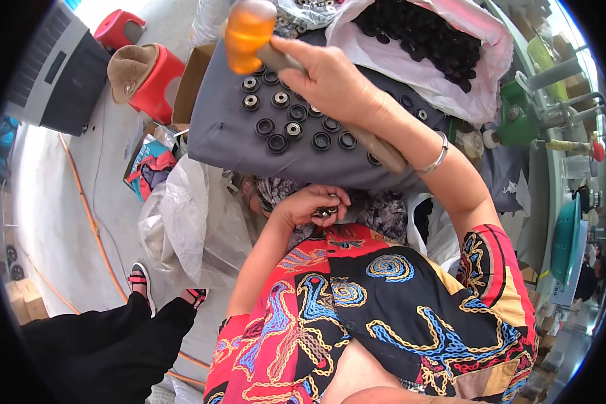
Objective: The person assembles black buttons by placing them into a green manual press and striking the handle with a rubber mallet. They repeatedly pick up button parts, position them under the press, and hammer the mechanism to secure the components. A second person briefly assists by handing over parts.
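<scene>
My right hand (337, 84) is wrapped round the wooden handle of a mallet (248, 37) with a translucent orange head, raised over the grey-covered work surface (215, 148). Below the mallet lie several black round caps (321, 140); some have a shiny metal bearing (293, 130) in the middle, others show only a hollow ring. In front of my lap, at the near edge of the surface, my left hand (314, 205) curls its fingers around small metal bearings (325, 211). Its fingers partly cover them, and how many they are I cannot tell.
A white sack (495, 74) full of black caps lies open at the far right, beside a clear bag of metal parts (293, 27). Green machinery (518, 111) stands right. Red stools (156, 91), a plastic bag (188, 215) and an orange hose (87, 202) are left. Another person's sandalled feet (139, 279) show lower left.
</scene>
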A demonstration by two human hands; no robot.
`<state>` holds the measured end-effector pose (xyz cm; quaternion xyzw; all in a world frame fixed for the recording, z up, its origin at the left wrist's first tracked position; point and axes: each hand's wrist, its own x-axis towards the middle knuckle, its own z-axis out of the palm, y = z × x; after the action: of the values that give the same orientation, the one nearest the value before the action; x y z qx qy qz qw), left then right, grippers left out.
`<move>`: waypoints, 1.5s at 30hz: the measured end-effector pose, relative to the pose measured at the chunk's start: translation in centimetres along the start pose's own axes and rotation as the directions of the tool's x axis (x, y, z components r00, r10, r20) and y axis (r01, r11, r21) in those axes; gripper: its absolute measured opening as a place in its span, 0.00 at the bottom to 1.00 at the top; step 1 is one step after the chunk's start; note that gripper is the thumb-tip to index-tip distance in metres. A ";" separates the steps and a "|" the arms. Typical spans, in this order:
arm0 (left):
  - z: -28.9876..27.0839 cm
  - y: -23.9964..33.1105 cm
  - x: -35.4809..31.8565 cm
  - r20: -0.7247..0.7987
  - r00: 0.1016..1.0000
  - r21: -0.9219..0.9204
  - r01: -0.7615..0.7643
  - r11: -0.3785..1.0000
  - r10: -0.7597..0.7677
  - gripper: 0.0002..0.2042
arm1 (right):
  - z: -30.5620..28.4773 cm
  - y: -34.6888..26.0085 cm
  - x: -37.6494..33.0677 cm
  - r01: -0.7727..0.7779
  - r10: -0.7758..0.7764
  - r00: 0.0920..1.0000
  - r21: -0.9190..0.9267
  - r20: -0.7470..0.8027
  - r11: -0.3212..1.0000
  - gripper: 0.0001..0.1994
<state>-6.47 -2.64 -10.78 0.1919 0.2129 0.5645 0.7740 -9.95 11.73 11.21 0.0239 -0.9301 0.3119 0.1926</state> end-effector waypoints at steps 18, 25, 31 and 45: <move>0.6 0.3 0.2 -0.022 0.999 -0.018 -0.047 0.999 0.046 0.14 | 0.8 3.9 0.5 0.036 -0.036 0.999 0.012 -0.013 0.999 0.20; 0.8 0.3 0.1 -0.019 1.000 0.032 -0.024 0.999 0.024 0.16 | -0.8 5.5 0.5 -0.008 -0.001 0.998 -0.150 -0.060 0.989 0.19; 1.2 0.2 0.1 -0.027 0.999 0.009 -0.034 0.999 0.034 0.15 | -1.1 6.6 -0.1 -0.062 0.058 0.996 -0.061 -0.065 0.996 0.20; 1.0 0.3 0.1 -0.016 0.999 0.012 -0.031 0.999 0.031 0.12 | -2.6 7.7 1.9 -0.155 0.146 0.987 -0.142 -0.066 0.978 0.24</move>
<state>-6.11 -2.54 -9.79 0.1951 0.2192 0.5768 0.7624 -12.07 19.59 9.47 -0.0695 -0.9439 0.2568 0.1955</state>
